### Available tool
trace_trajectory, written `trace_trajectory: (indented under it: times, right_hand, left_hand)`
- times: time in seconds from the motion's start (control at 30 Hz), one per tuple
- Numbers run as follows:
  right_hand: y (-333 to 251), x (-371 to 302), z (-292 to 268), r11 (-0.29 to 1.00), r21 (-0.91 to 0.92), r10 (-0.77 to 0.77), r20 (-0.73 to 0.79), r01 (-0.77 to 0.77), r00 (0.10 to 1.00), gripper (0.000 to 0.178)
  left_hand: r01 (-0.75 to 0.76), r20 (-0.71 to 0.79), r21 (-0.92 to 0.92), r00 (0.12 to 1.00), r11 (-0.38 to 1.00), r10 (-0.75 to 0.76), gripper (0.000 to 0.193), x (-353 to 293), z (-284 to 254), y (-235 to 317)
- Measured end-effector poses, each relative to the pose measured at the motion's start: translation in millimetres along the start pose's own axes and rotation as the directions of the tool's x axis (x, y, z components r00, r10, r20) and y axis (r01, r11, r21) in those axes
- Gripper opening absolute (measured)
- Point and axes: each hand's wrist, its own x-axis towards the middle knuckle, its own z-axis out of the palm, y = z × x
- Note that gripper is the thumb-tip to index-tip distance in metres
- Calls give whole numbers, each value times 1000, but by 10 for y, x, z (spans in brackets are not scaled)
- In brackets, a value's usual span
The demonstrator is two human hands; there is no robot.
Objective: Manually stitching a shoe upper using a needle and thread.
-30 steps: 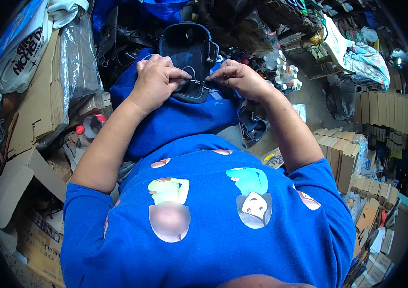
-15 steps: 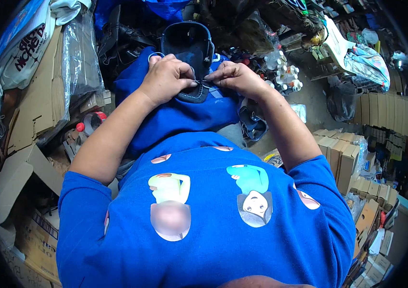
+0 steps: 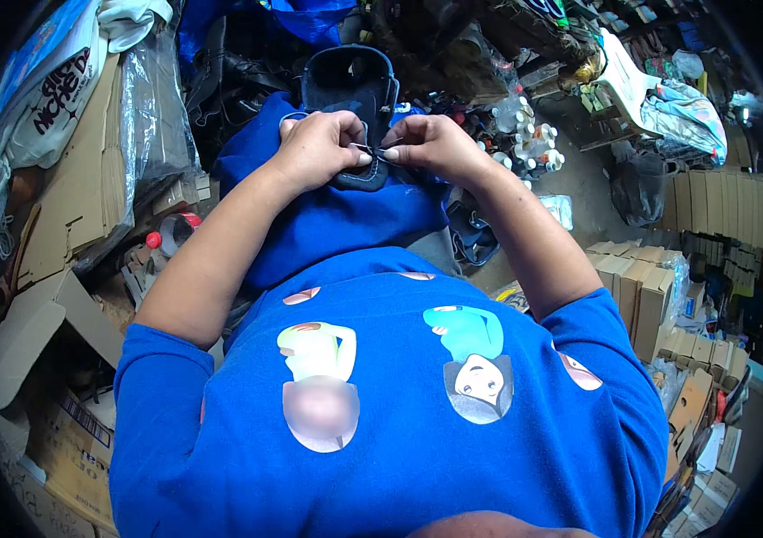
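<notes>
A dark, open-topped shoe upper [image 3: 359, 177] with pale stitching along its edge rests on the blue cloth [image 3: 346, 220] over my lap. My left hand [image 3: 317, 146] is closed in a pinch at the edge of the upper. Facing it, my right hand [image 3: 433, 146] pinches too, its thumb and forefinger almost touching the left fingertips. A small dark piece and thin, pale, thread-like lines show between the fingertips. Exactly what the right fingers grip is too small to make out. Loops of light cord stick out at both sides of the upper.
Flattened cardboard [image 3: 77, 193] and plastic sheeting stand at my left, near a bottle with a red cap [image 3: 154, 239]. Several small white bottles [image 3: 534, 148] cluster beyond my right hand. Farther right are a white chair [image 3: 624, 81] draped with cloth and stacked cardboard boxes [image 3: 637, 287].
My right hand has shifted slightly left and curled its fingers in, bringing its fingertips closer to the left ones. The left hand stays pinched at nearly the same spot.
</notes>
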Motion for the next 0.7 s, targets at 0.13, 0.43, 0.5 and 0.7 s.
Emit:
trace_trajectory:
  times: [0.13,0.43,0.5,0.7]
  right_hand:
    - [-236,67,-13,940,-320,129,15,-118,991,19]
    - [30,-41,-163,996,74,51,59,-55,997,21]
    - [56,-82,-98,997,-31,-65,-15,65,998,20]
    - [-31,-336,-324,992,-121,-31,8,32,999,15]
  left_hand:
    - [-18,57,225,998,974,5,14,-41,-96,201]
    - [-23,53,334,999,942,6,13,-179,-227,132]
    - [6,58,194,998,981,-17,18,-152,-187,130]
    - [-36,100,186,995,982,18,21,-120,-124,156]
